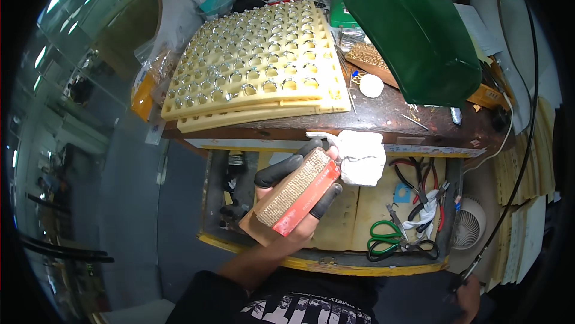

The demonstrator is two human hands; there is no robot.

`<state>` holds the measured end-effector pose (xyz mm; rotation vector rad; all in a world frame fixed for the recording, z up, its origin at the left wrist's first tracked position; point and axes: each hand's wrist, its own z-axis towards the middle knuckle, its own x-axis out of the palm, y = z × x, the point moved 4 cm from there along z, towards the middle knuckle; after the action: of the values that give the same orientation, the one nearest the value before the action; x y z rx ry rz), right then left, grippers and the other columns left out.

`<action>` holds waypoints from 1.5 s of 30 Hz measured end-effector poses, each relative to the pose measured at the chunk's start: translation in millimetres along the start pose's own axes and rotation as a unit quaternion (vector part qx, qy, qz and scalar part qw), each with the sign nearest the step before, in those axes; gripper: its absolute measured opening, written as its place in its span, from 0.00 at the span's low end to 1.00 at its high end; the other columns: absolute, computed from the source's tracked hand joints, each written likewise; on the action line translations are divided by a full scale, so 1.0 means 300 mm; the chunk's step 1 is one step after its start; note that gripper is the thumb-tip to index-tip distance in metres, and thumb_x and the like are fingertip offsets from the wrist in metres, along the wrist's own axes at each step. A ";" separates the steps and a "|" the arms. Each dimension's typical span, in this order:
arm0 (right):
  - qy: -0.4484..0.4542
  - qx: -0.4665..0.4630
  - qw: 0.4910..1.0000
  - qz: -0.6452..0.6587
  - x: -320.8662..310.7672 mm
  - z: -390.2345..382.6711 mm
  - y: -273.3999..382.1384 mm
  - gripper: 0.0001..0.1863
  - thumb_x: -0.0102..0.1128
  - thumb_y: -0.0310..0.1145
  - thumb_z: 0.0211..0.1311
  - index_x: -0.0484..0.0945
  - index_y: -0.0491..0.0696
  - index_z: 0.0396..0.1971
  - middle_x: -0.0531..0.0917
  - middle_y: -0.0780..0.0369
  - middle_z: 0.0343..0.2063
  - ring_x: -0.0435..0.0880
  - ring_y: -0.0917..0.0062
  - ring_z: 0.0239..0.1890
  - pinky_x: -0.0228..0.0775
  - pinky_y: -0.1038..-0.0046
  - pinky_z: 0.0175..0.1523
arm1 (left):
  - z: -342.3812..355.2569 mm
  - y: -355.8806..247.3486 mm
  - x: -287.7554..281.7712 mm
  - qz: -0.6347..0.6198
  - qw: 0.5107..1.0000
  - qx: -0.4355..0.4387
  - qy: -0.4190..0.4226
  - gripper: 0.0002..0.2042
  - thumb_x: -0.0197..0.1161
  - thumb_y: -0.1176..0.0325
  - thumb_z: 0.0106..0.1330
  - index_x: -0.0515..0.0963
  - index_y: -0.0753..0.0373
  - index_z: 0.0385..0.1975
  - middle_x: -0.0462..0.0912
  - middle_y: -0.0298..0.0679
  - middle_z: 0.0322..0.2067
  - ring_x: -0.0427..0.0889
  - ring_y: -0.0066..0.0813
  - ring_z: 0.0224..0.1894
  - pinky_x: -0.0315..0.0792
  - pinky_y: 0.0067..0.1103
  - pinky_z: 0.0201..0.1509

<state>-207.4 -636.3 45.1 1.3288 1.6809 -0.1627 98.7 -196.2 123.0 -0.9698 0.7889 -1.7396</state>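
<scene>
My left hand (305, 225), with black covers on its fingers, is closed round a brown block (293, 186) above the open drawer. The block has a gold-brown, ribbed or bristly face and a red printed strip along one edge. A white lump (361, 159) with a dark line across it touches or sits just beyond those fingertips; whether it is gripped too, I cannot tell. At the lower right, my right hand (469, 297) is closed on a handpiece (476, 264) with a long black cable. Part of that hand is dark and hard to make out.
Yellow trays (251, 60) of many rings lie stacked on the dark bench (263, 129). A green cover (413, 36) leans over the right side, near a white ball (371, 86). In the drawer (335, 258) are pliers (413, 180) and green-handled scissors (386, 237); a white fan (469, 223) stands beside it.
</scene>
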 end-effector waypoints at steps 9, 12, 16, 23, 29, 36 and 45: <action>0.156 -0.309 0.781 0.521 0.271 -0.198 0.653 0.17 0.72 0.20 0.51 0.74 0.37 0.38 0.83 0.48 0.27 0.87 0.65 0.25 0.83 0.65 0.29 | -0.007 -0.006 0.005 0.052 0.998 0.016 0.006 0.27 0.63 0.88 0.60 0.62 0.66 0.58 0.74 0.57 0.59 0.76 0.44 0.62 0.72 0.32 0.66; 0.141 -0.455 0.714 0.513 0.263 -0.244 0.926 0.21 0.69 0.20 0.55 0.67 0.39 0.44 0.79 0.47 0.35 0.87 0.64 0.33 0.85 0.64 0.35 | 0.001 -0.003 -0.001 0.072 0.997 0.011 0.023 0.27 0.64 0.87 0.61 0.62 0.66 0.58 0.74 0.57 0.58 0.77 0.42 0.61 0.73 0.31 0.65; 0.101 -0.542 0.637 0.538 0.269 -0.264 1.172 0.18 0.64 0.24 0.61 0.66 0.40 0.46 0.78 0.52 0.35 0.85 0.66 0.35 0.84 0.62 0.40 | -0.001 0.010 -0.002 0.077 0.997 0.012 0.026 0.28 0.69 0.84 0.57 0.66 0.63 0.58 0.74 0.50 0.60 0.77 0.42 0.61 0.74 0.34 0.63; -0.066 -0.700 0.644 0.301 0.327 -0.263 1.322 0.08 0.61 0.26 0.63 0.73 0.41 0.39 0.80 0.58 0.33 0.82 0.73 0.31 0.77 0.65 0.42 | 0.005 -0.010 0.004 0.105 0.989 0.096 0.035 0.25 0.64 0.82 0.63 0.64 0.66 0.58 0.75 0.56 0.58 0.77 0.42 0.62 0.72 0.31 0.64; -0.063 -0.658 0.672 0.334 0.354 -0.247 1.337 0.05 0.69 0.24 0.55 0.82 0.41 0.31 0.83 0.58 0.34 0.82 0.73 0.36 0.73 0.73 0.39 | -0.002 -0.037 -0.010 0.208 0.971 0.107 0.054 0.26 0.66 0.81 0.61 0.64 0.65 0.59 0.76 0.55 0.58 0.77 0.43 0.61 0.73 0.31 0.64; -0.036 -0.665 0.664 0.340 0.364 -0.232 1.353 0.06 0.68 0.24 0.57 0.84 0.40 0.33 0.84 0.58 0.35 0.82 0.74 0.35 0.73 0.74 0.38 | -0.034 -0.003 -0.022 0.156 0.987 0.024 0.014 0.32 0.72 0.76 0.58 0.60 0.60 0.60 0.71 0.55 0.62 0.73 0.42 0.64 0.66 0.35 0.69; -0.034 -0.611 0.692 0.383 0.375 -0.212 1.364 0.05 0.70 0.25 0.57 0.84 0.40 0.32 0.81 0.59 0.32 0.82 0.75 0.31 0.72 0.75 0.34 | 0.024 -0.042 0.022 0.148 0.983 0.109 0.030 0.26 0.68 0.84 0.59 0.69 0.64 0.58 0.78 0.53 0.56 0.80 0.39 0.58 0.73 0.31 0.64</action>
<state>92.6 -357.0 172.0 0.7682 0.6481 1.1938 98.3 -198.9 138.8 -0.6212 0.7229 -1.5622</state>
